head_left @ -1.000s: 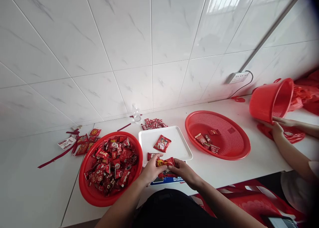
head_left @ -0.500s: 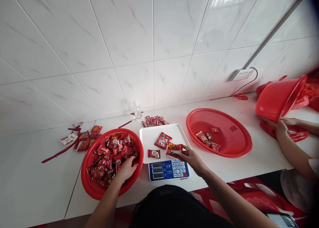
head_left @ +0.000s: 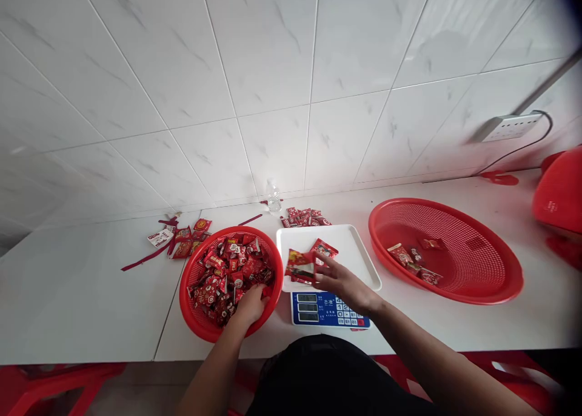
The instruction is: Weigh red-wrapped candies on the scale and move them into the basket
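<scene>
My right hand (head_left: 343, 284) holds a red snack packet (head_left: 300, 264) by its right end, above the left part of the white weighing tray (head_left: 359, 264). Another red packet (head_left: 325, 247) lies on the tray behind my fingers. My left hand (head_left: 250, 305) reaches into the round red basket (head_left: 191, 310), at its front right side. Small red wrapped sweets (head_left: 218, 276) fill this basket, and they hide my left fingertips. Below the tray is the scale's blue panel (head_left: 318, 310) with displays and keys, partly covered by my right hand.
A larger red basket (head_left: 491, 282) at right holds several packets. Behind the tray lie a pile of small packets (head_left: 304, 217) and a clear bottle (head_left: 273, 197). More packets (head_left: 184, 246) and a dark red ribbon (head_left: 145, 260) lie at left. A power strip (head_left: 511, 127) is on the wall.
The view has swung left, so the co-worker's hands have left it. My right hand has carried its packet leftward across the tray. My left hand stays in the basket.
</scene>
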The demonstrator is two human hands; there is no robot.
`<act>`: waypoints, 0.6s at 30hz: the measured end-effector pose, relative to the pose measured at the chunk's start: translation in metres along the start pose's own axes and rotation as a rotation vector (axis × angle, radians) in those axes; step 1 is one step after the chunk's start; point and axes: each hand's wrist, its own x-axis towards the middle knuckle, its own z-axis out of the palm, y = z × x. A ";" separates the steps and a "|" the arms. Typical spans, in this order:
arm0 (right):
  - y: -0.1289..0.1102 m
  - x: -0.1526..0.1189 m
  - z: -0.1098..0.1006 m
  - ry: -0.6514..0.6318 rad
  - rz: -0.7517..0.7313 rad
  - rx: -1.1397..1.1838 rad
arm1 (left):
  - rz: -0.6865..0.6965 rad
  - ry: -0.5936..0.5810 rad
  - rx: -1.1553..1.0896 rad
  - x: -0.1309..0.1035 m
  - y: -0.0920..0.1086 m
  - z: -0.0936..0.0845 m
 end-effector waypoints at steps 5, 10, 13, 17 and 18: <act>-0.005 0.003 0.023 -0.208 0.035 -0.177 | 0.044 0.021 0.029 0.001 0.000 -0.002; 0.012 -0.003 0.003 -0.177 0.095 -0.244 | -0.027 0.232 0.167 0.009 -0.014 -0.015; 0.016 -0.011 -0.006 -0.103 0.129 -0.250 | -0.114 0.300 0.283 0.014 -0.029 -0.023; 0.015 -0.019 -0.008 -0.032 0.164 -0.270 | -0.263 0.275 0.541 0.026 -0.037 -0.025; 0.015 -0.021 -0.009 -0.021 0.167 -0.272 | -0.291 0.265 0.586 0.029 -0.037 -0.024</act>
